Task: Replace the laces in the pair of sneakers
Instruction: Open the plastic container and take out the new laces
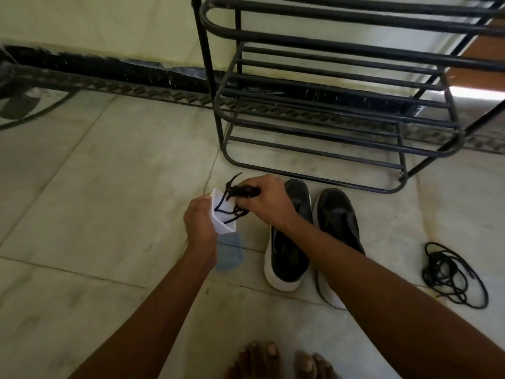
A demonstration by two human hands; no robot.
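**A:** Bare toes [276, 359] at the near edge, then both forearms reaching out over the tile floor [95, 201]. What's actually being held here?

**B:** Left hand [198, 222] is curled round a small white packet [222, 217], gripping it by its left side with the mouth tipped up and away. Right hand [266, 201] has its fingers closed on a bunch of black lace [240, 199], part of it trailing down into the packet. Looks to me like the new lace coming out of its wrapper.

**A:** And the shoes?

**B:** The pair of sneakers [308, 231] sits just right of the hands, side by side, toes pointing far, heels near. Right forearm crosses over them. No lace showing on the uppers as far as I can tell. A loose black lace pile [453, 274] lies further right, well apart. Black metal rack [341, 91] stands behind.

**A:** So next move?

**B:** My guess: the right hand is nearer, so the lace swings right onto the left-lying shoe, threading along its near-to-far axis.
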